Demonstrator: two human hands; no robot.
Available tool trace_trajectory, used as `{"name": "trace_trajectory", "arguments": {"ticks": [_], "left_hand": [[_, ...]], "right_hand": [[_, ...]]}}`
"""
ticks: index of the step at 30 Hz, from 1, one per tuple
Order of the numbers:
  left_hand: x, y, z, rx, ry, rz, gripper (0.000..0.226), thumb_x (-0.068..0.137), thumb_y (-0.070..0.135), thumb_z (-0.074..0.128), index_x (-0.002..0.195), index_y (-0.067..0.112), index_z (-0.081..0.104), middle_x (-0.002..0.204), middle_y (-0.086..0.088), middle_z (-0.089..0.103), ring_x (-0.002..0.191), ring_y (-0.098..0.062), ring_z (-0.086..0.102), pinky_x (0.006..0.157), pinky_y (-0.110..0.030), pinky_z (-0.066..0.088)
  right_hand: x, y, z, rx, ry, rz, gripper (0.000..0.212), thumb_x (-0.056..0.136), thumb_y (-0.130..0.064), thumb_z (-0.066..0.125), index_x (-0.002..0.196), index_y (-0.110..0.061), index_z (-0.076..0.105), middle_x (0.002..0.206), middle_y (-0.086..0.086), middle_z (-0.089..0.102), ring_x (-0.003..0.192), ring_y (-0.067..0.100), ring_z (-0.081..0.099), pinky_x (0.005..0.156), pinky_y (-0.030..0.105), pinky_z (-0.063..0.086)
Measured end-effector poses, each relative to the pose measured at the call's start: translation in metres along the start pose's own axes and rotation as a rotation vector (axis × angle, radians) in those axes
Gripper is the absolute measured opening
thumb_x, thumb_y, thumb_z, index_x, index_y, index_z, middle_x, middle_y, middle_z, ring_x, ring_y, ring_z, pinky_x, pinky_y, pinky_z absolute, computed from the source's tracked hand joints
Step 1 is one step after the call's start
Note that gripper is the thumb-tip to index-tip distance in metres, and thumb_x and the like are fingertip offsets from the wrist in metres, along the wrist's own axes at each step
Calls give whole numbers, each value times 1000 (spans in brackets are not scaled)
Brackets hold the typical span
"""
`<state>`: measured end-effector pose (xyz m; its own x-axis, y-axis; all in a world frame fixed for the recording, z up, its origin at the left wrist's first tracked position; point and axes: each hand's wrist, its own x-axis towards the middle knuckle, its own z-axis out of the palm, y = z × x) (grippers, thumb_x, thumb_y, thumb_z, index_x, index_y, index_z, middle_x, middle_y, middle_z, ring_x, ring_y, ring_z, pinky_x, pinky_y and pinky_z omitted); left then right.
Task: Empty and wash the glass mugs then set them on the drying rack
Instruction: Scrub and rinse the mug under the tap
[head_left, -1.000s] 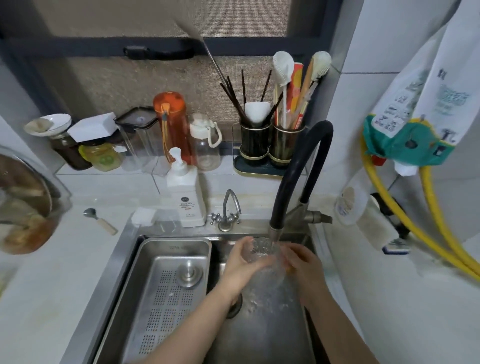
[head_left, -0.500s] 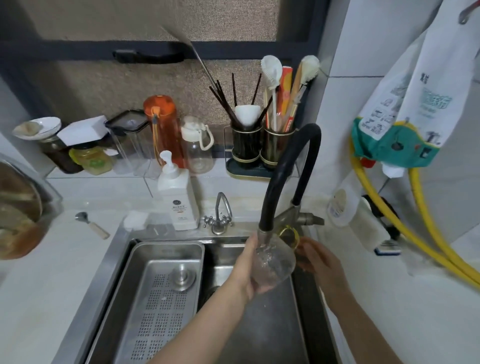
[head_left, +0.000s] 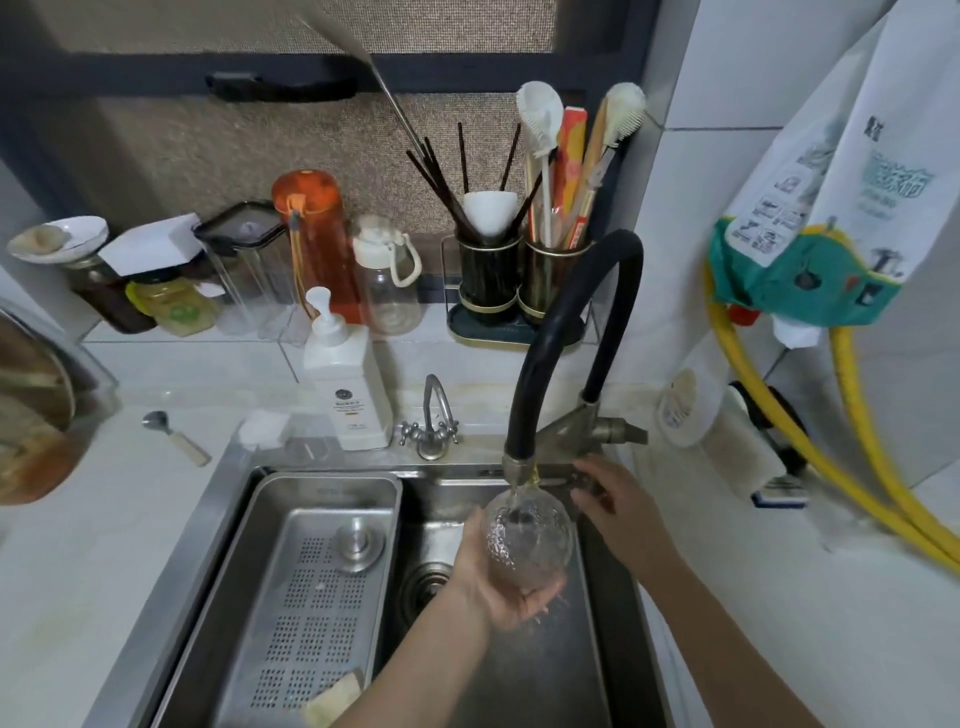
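**Glass mug under running tap**

Left hand (head_left: 498, 577) cups the textured glass mug (head_left: 527, 540) from below, fingers curled round its base, over the right sink basin (head_left: 545, 665). Black faucet hose (head_left: 566, 332) pours into it. Right hand (head_left: 618, 509), fingers loosely extended, reaches the faucet lever (head_left: 608, 431); grip unclear.

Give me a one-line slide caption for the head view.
Left hand holds a glass mug under the black faucet; right hand reaches toward the faucet base.
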<state>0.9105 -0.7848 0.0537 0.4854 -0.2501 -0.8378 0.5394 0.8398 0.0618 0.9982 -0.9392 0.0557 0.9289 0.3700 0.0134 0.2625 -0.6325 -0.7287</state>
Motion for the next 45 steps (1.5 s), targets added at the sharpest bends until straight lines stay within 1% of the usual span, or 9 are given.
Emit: {"name": "trace_trajectory", "arguments": {"ticks": [2,5,12,17,27,33,38,43,45], "left_hand": [[4,-4,3,-65,-29,-14,91,71,78,49,128,8,55,118,-18,63,92,-35,65,64,-48,59],[10,-7,8,-93,-46,-30,86,72,73,56,128,7,54,116,-21,63,91,-37,67,67,-48,59],[7,-6,12,-141,-116,-31,84,73,71,59,127,8,55,103,-25,66,85,-39,68,67,-49,60],[-1,0,10,-169,-126,-22,82,71,69,61,119,2,58,103,-25,65,85,-39,66,66,-51,57],[-8,7,3,-177,-130,-11,83,73,67,57,125,3,55,108,-24,61,83,-37,64,61,-48,59],[-4,10,-16,-39,-28,56,87,72,77,50,130,13,54,123,-18,59,95,-35,63,55,-46,59],[-24,11,-37,155,31,124,80,74,79,42,100,7,63,90,-13,69,74,-29,69,56,-35,58],[-32,12,-67,278,103,221,78,68,81,47,107,15,59,101,-12,66,96,-31,66,63,-36,56],[-42,10,-74,379,82,269,71,68,77,51,104,17,60,78,-8,71,73,-24,69,58,-33,55]], "right_hand": [[13,14,-4,-118,32,14,42,90,-20,62,131,-16,54,146,9,39,135,26,36,115,39,28],[34,30,-14,-189,44,100,48,88,-24,64,134,-18,50,148,19,25,138,36,25,115,41,22],[57,40,-19,-102,-32,189,40,86,-20,66,125,-17,57,135,16,37,125,31,41,107,36,32],[54,37,-13,-80,11,208,33,85,-15,66,117,-11,61,138,15,31,124,28,41,106,30,31],[41,28,-6,-55,13,184,25,84,-9,68,108,-9,64,146,16,23,118,28,48,102,24,31],[4,-17,12,65,-15,166,33,89,-18,62,121,-11,55,114,3,50,102,17,52,85,23,37],[-40,-54,35,277,-48,202,37,94,-22,55,131,-20,48,118,-5,57,107,6,52,87,16,39],[-68,-72,48,378,-30,255,36,97,-25,49,133,-25,47,125,-3,59,113,11,56,98,26,43],[-76,-80,51,402,-44,264,35,97,-29,48,132,-28,45,118,-3,60,102,7,58,86,20,47]]}}
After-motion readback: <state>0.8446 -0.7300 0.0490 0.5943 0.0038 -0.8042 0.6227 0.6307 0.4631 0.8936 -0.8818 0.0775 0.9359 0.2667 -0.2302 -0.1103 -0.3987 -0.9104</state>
